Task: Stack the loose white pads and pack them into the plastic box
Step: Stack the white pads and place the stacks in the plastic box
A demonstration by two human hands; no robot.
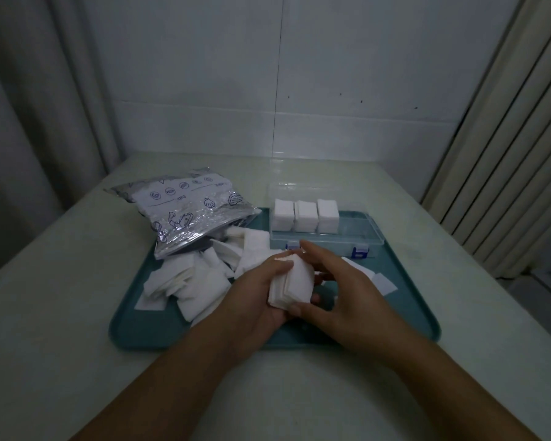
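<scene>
Both hands, left hand (258, 297) and right hand (341, 291), grasp a small stack of white square pads (291, 283) above the teal plastic tray (159, 329).

A: Where can a hand go?

B: The near table (268, 393) in front of the tray (427, 326) is bare, apart from the two arms lying over it. The right part of the clear box (357, 232) has room inside too.

A: What is in the way?

B: A heap of loose pads (201, 278) fills the tray's left side. The shiny bag (185, 211) lies at the far left. Three pad stacks (305, 215) fill the box's left part.
</scene>
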